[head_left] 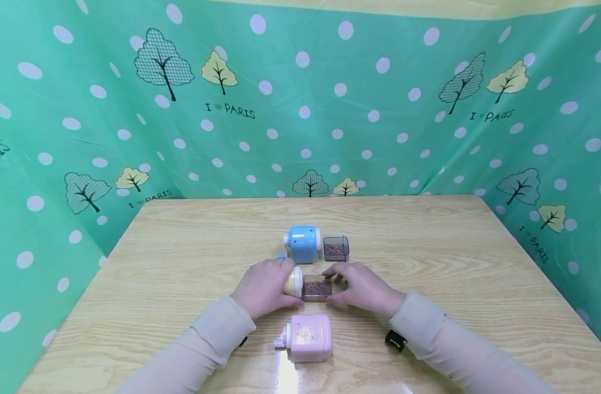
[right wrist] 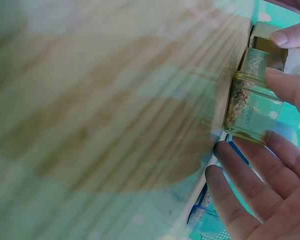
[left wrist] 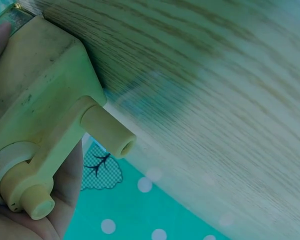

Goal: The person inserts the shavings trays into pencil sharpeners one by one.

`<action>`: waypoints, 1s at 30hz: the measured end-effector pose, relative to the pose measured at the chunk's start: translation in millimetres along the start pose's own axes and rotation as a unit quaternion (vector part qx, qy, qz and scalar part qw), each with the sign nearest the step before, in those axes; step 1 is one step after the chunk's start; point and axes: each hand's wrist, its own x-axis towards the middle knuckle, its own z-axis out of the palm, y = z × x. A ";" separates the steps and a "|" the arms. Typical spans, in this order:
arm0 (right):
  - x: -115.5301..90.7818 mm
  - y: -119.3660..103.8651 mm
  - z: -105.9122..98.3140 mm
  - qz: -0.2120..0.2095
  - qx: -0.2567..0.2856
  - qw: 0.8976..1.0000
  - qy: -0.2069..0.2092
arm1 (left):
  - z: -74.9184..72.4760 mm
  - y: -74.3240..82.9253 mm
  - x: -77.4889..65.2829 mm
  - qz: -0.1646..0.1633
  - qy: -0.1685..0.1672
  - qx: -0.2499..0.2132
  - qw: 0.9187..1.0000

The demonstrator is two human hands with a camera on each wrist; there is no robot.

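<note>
My left hand (head_left: pixel 266 287) grips a pale yellow crank pencil sharpener (left wrist: pixel 40 85) around its body, at the middle of the table. Its crank handle (left wrist: pixel 107 130) sticks out in the left wrist view. To its right is a clear, yellowish shavings drawer (head_left: pixel 317 289), partly full of dark shavings. The thumb and fingers of my right hand (head_left: pixel 364 287) pinch this drawer at its outer end. In the right wrist view the drawer lines up with the sharpener's open end; I cannot tell how far it sits inside.
Behind my hands stands a blue pencil sharpener (head_left: pixel 302 244), with its dark clear drawer (head_left: pixel 336 249) of shavings apart on its right. A pink pencil sharpener (head_left: pixel 310 339) is in front of my hands. Green dotted cloth (head_left: pixel 305 109) hangs around the wooden table (head_left: pixel 182 246).
</note>
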 end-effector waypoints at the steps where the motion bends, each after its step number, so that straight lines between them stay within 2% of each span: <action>1: 0.3 -0.2 0.3 -0.003 0.001 1.000 -0.001 | -0.1 -0.1 0.1 0.001 0.000 0.001 1.000; 9: 2.4 -0.9 2.6 -0.025 0.014 1.000 -0.008 | -0.9 0.4 0.6 0.000 -0.007 0.000 1.000; 15: 3.4 -2.0 4.5 -0.042 0.021 0.999 -0.008 | 0.2 -0.1 0.4 0.005 0.004 0.002 1.000; 21: 3.2 -4.0 5.2 -0.045 0.031 0.998 -0.011 | 1.2 -0.8 0.2 0.009 0.018 0.004 1.000; 30: 3.5 -4.5 6.1 -0.047 0.037 0.998 -0.015 | 1.5 -1.6 -0.1 0.005 0.014 0.005 1.000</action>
